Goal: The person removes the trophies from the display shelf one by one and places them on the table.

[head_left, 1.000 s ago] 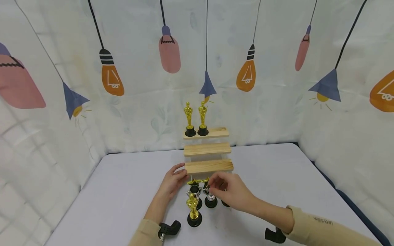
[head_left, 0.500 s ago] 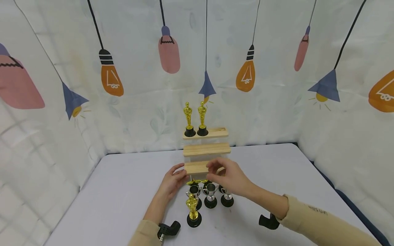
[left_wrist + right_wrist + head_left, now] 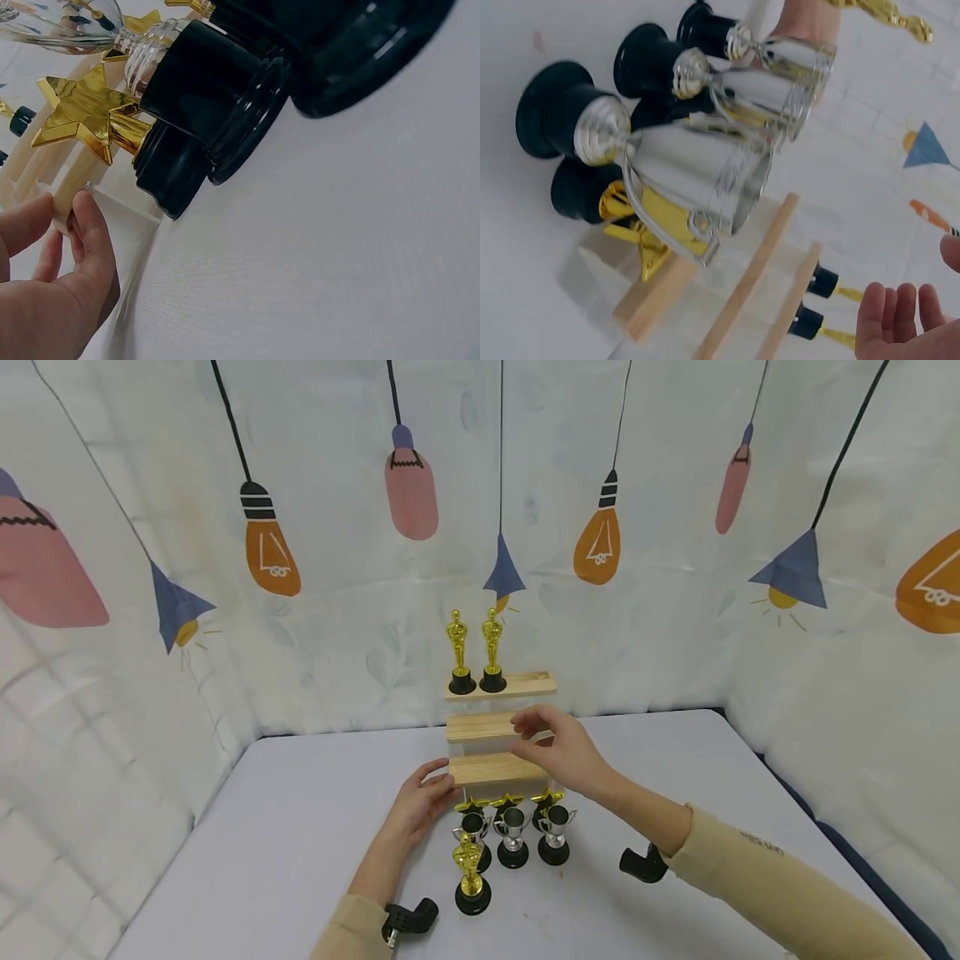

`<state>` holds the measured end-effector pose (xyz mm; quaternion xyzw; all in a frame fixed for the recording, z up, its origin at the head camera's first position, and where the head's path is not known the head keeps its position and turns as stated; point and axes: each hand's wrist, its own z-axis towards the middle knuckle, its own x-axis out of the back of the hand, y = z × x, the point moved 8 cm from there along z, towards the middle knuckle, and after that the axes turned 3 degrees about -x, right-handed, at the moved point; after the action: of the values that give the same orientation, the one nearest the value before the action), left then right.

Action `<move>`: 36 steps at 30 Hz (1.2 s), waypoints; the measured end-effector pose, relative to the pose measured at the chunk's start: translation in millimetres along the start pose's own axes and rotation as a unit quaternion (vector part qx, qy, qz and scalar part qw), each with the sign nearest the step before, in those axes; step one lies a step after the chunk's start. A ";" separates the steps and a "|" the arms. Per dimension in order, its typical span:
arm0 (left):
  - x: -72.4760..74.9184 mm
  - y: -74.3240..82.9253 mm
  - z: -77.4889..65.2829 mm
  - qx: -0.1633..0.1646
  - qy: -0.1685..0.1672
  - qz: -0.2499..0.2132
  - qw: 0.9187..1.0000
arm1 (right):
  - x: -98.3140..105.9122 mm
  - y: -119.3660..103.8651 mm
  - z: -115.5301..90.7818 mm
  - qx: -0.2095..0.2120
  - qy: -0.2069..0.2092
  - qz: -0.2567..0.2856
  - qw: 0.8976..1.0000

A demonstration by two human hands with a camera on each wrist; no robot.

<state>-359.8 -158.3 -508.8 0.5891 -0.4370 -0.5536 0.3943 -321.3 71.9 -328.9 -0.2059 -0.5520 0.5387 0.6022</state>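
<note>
My left hand (image 3: 422, 802) pinches the left end of the lowest wooden shelf (image 3: 495, 767), thumb and fingers on either side of its edge in the left wrist view. Over the right part of the stepped shelf hovers my right hand (image 3: 564, 747), fingers loosely bent and nothing between them; the right wrist view shows its fingers (image 3: 870, 315) spread from the thumb. Two golden figurine trophies (image 3: 492, 652) stand upright on the top shelf (image 3: 532, 683). Before the rack, silver cup trophies (image 3: 513, 837) form a row, with gold star trophies (image 3: 86, 112) behind them.
A third golden figurine trophy (image 3: 471, 875) stands nearest me on the white table (image 3: 322, 827), in front of the left cup. The middle shelf (image 3: 480, 727) lies partly behind my right hand. A lamp-patterned curtain (image 3: 337, 635) encloses the table.
My right hand has risen from the cups, past the lowest shelf, up to the middle one, uncovering the right-hand cup and star trophies. My left hand has stayed at the shelf's end.
</note>
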 end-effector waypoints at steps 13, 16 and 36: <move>0.7 1.9 -3.2 0.007 -0.001 0.007 1.000 | 13.7 7.1 52.4 0.009 0.027 0.029 0.999; 0.5 2.6 -3.7 0.008 0.000 0.006 1.000 | 15.4 13.8 63.8 0.004 0.041 0.026 0.999; 1.4 0.1 -0.1 0.012 -0.001 0.005 1.000 | 3.5 50.0 114.4 -0.065 0.062 -0.021 0.996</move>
<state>-359.7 -159.6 -509.1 0.5913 -0.4467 -0.5469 0.3896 -444.4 52.0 -334.5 -0.2660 -0.5519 0.4749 0.6317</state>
